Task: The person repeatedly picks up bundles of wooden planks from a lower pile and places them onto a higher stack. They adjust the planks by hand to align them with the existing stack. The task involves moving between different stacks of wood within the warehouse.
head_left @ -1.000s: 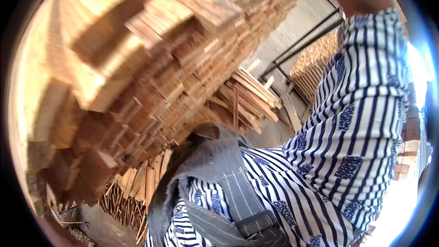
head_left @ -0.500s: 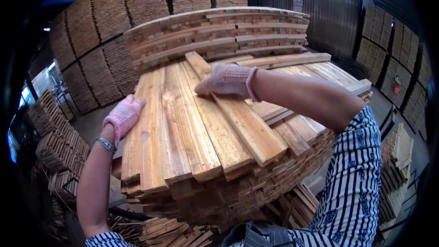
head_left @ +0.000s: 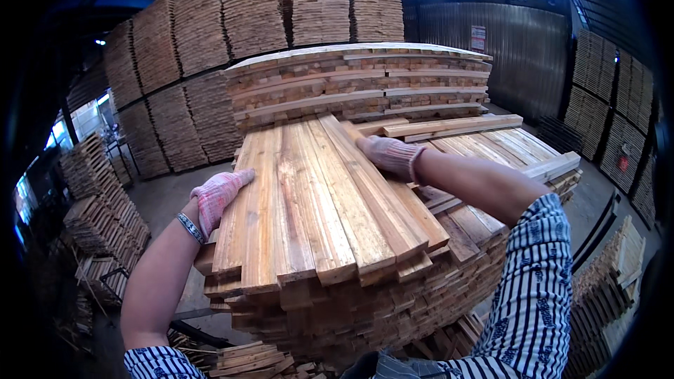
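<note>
A row of pale wooden boards (head_left: 302,196) lies side by side on top of a tall stack of lumber (head_left: 337,312). My left hand (head_left: 219,200), in a pink-and-white knit glove, rests against the outer left edge of the row with its fingers stretched along the wood. On the row's right side, my gloved right hand (head_left: 390,156) is closed at the far part of the rightmost wooden board (head_left: 404,203). Its fingertips are partly hidden by the wood.
Behind the boards rises a higher lumber stack (head_left: 365,84). Loose planks (head_left: 463,125) lie at the right on a lower layer. Tall timber piles (head_left: 203,21) line the back, and smaller stacks (head_left: 105,214) stand on the floor at left. Short offcuts (head_left: 249,361) lie below.
The board under my right hand, which lay askew on top, now sits alongside the row. My right hand has shifted to its right side. The view has tilted up slightly.
</note>
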`<state>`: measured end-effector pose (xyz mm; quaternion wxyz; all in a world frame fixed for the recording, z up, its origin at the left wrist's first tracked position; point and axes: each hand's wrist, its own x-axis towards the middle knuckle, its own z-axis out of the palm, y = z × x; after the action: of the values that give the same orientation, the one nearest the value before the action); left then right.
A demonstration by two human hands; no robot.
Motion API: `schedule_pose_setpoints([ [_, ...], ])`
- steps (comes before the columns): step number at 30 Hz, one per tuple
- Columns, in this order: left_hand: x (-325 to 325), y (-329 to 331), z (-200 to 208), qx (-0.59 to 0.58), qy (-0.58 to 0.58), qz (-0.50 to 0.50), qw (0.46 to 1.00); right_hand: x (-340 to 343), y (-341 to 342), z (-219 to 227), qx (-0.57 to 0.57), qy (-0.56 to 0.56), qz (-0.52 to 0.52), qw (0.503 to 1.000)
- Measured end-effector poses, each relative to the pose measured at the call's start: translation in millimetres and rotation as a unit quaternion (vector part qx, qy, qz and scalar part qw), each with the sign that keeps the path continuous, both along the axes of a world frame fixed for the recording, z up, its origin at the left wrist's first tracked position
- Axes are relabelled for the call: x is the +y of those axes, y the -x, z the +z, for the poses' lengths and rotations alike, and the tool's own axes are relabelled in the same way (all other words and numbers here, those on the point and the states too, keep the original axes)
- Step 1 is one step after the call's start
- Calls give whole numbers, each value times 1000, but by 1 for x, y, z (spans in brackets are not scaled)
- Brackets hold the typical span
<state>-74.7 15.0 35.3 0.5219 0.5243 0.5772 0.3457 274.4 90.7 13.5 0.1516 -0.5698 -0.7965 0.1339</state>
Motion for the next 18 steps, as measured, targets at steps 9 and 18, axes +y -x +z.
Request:
schedule_pose_setpoints([
  [9,-1,9,-5,40,-16,31,999,-25,23,9,207,150,-65,965],
  [18,13,37,-11,-74,-5,29,997,-42,55,15,140,82,-113,980],
])
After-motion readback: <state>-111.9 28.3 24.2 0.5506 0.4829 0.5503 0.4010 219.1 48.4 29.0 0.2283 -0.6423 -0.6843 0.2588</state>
